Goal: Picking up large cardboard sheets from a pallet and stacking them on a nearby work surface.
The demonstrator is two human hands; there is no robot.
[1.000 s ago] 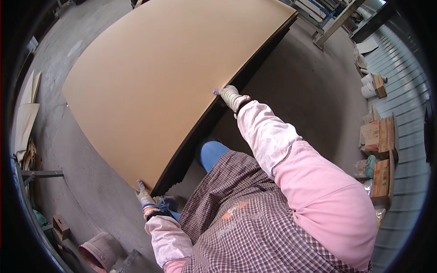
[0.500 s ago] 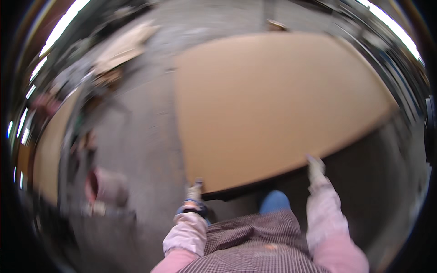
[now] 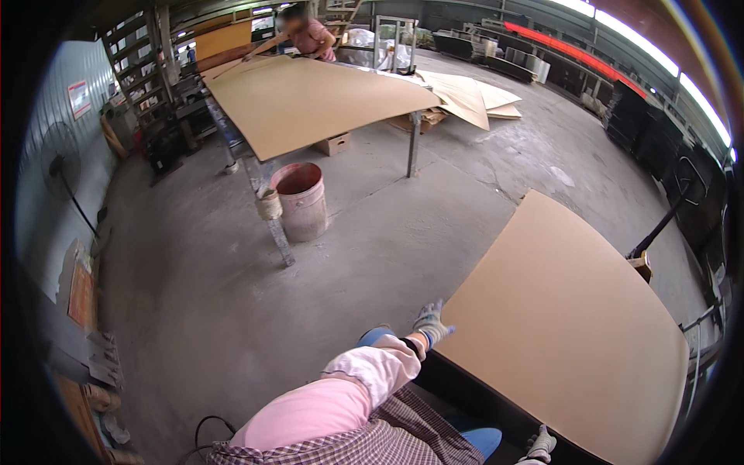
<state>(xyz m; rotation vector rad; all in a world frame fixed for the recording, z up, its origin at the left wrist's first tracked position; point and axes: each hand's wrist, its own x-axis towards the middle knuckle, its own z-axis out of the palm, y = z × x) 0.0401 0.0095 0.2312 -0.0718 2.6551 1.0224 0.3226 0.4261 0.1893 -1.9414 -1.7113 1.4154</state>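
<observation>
A large flat brown board (image 3: 566,325) lies low in front of me to the right, a black edge showing beneath its near side. My left hand (image 3: 434,322), in a pale knit glove, is at the board's near left corner. Its fingers are stretched out and apart. Further right along the near edge, my gloved right hand (image 3: 541,445) has its fingers closed at the board's edge; its underside is hidden.
Ahead left, a metal-legged table (image 3: 415,143) bears another brown sheet (image 3: 318,97), with a person (image 3: 306,35) leaning over it. A pinkish bucket (image 3: 302,205) stands by its leg. Brown sheets (image 3: 473,97) lie behind. A fan (image 3: 58,163) stands left, a long-handled cart (image 3: 666,209) right.
My view has swung left, so the board now sits lower right, and the table, bucket and person have come into fuller view. The left hand's fingers now show apart at the corner.
</observation>
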